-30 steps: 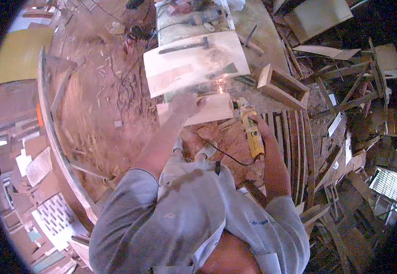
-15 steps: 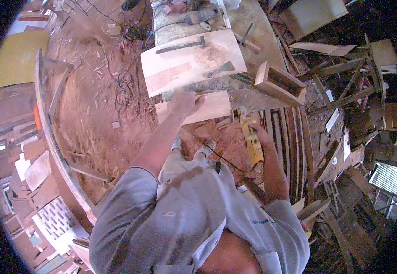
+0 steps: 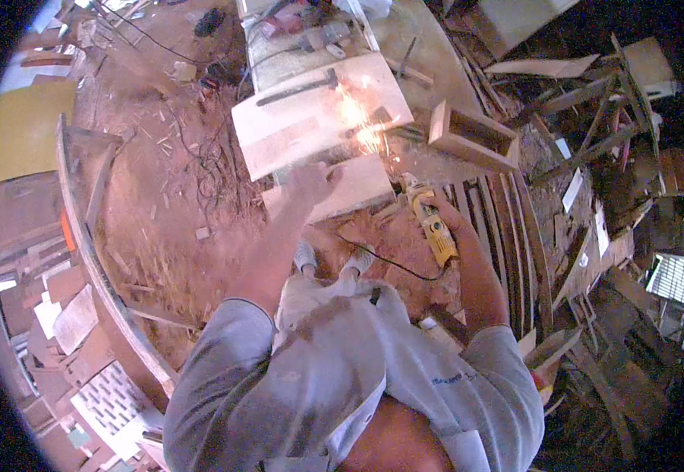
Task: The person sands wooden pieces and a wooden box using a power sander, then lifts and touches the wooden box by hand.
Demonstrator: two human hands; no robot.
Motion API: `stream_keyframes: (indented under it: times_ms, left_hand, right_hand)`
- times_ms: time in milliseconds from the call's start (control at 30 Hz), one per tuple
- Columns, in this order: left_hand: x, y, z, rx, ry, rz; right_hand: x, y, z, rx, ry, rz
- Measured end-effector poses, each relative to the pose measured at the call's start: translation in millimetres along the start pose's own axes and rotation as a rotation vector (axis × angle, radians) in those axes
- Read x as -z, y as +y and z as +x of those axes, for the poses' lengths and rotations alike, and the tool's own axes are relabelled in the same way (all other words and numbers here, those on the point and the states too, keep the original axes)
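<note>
A yellow angle grinder (image 3: 435,228) is in my right hand (image 3: 448,215), whose fingers wrap round its body. The grinder's head meets the right end of a pale wooden board (image 3: 361,187), and bright sparks fly up from there. On the left part of that board rests my left hand (image 3: 316,185), fingers curled; blur hides whether they pinch anything. Beyond it lies a larger pale panel (image 3: 279,140) with a hammer (image 3: 298,86) on top. The sparks pass over the panel's right side.
An open wooden box frame (image 3: 473,138) sits right of the panel. Long wooden slats (image 3: 507,236) stand at the right. A grey power tool (image 3: 328,36) lies at the far end of the bench. A black cord (image 3: 393,267) hangs near my feet. Scrap wood surrounds the area.
Sparks, absent half a second ago, fly again, higher over the panel than a second ago. The grinder has tilted a little in my right hand. The whole view has shifted slightly.
</note>
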State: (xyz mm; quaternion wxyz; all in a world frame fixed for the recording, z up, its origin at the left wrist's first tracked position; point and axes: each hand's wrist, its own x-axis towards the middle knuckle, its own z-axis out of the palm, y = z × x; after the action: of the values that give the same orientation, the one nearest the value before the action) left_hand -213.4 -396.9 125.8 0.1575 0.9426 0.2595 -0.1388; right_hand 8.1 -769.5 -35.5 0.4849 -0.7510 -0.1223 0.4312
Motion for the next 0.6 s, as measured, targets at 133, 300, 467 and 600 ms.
stream_keyframes:
  times_ms: [133, 300, 467, 600]
  left_hand:
    - [13, -3, 12, 0.022, -0.151, -0.080]
    - [-34, -38, 17, 0.113, 0.245, -0.764]
    - [-17, -19, -66, 0.331, 0.034, -1.936]
    - [-37, 10, -67, 0.410, 0.181, -2.190]
  right_hand:
    - [-30, -56, -119, -0.191, -0.002, 0.371]
    - [-41, -85, -175, -0.269, 0.148, 0.688]
    - [-38, 4, -183, -0.187, 0.405, 0.819]
    - [-54, -50, -203, -0.234, 0.324, 0.804]
